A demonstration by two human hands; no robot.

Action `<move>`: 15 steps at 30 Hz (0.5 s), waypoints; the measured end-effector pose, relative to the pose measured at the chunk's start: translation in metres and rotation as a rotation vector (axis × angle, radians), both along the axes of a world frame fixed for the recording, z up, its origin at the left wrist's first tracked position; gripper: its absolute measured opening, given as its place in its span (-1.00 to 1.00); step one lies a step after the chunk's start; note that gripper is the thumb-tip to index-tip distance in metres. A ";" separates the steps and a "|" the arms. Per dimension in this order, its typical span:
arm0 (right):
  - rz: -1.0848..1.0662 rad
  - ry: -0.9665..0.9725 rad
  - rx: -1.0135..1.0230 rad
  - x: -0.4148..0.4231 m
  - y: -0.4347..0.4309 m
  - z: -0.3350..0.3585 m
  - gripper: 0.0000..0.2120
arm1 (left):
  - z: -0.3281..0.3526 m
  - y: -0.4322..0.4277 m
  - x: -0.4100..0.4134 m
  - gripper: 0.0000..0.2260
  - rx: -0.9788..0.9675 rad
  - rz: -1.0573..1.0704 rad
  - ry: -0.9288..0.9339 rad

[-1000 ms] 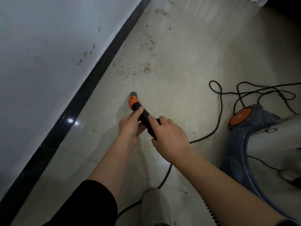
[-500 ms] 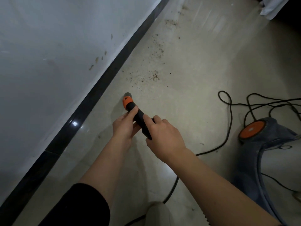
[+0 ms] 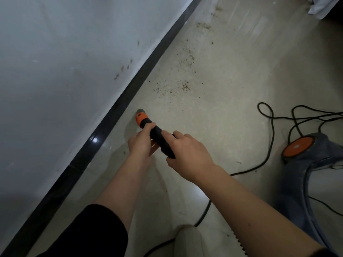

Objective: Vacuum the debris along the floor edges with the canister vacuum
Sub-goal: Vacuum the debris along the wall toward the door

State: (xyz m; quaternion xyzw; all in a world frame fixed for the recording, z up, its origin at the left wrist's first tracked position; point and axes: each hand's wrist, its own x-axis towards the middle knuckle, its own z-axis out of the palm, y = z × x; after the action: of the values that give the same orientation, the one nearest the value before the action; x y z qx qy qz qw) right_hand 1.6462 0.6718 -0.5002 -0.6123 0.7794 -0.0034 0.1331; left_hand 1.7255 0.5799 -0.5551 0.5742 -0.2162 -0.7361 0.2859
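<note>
Nearest the wearer, the strip of floor [image 3: 115,182] running out from the black baseboard [image 3: 104,127] looked almost free of grit, with only a fleck or two, so that stretch seemed done. A little out from the baseboard, both hands held the vacuum tube [image 3: 157,132]. The right hand [image 3: 187,154] was wrapped over its rear part with the fingers curled round it. The left hand [image 3: 141,143] gripped it further forward, fingers closed just behind the orange collar [image 3: 141,120]. The grey nozzle tip [image 3: 140,111] pointed down at the floor close beside the baseboard; whether it touched the tile could not be told.

Beyond the tip, the work was plainly unfinished. A patch of brown debris [image 3: 182,87] lay slightly out from the baseboard, a looser scatter [image 3: 188,59] further along it, and more crumbs [image 3: 204,25] further still. By that count, roughly the near part of this edge was cleared and most of it was left.

Well away from the baseboard sat the blue-grey canister vacuum [image 3: 315,154], its black power cord [image 3: 272,127] looped on the floor.
</note>
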 end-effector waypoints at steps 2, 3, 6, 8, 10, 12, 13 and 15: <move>0.015 -0.015 -0.001 0.004 0.000 0.000 -0.36 | 0.000 0.001 0.006 -0.87 0.011 0.012 -0.002; 0.023 -0.022 0.000 0.006 0.000 0.000 -0.36 | 0.000 0.001 0.008 -0.87 0.019 0.016 -0.005; 0.051 -0.043 0.008 0.011 0.000 0.002 -0.38 | -0.003 0.001 0.017 -0.84 0.038 0.021 -0.017; 0.064 -0.056 0.016 0.012 0.001 0.003 -0.39 | -0.004 0.001 0.021 -0.81 0.046 0.005 -0.006; 0.077 -0.069 0.023 0.012 0.001 0.004 -0.39 | -0.005 0.001 0.025 -0.80 0.054 0.002 0.006; 0.093 -0.084 0.028 0.013 0.001 0.004 -0.38 | -0.005 0.001 0.030 -0.80 0.056 0.014 -0.004; 0.103 -0.093 0.030 0.014 0.002 0.004 -0.38 | -0.005 0.002 0.033 -0.80 0.054 0.019 -0.009; 0.122 -0.109 0.031 0.018 0.001 0.002 -0.36 | -0.007 0.002 0.039 -0.77 0.049 0.022 -0.022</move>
State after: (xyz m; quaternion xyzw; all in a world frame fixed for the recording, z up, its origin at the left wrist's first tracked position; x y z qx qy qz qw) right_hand 1.6638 0.6732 -0.4983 -0.6553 0.7323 -0.0163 0.1847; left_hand 1.7645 0.5822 -0.5616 0.5914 -0.1948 -0.7316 0.2776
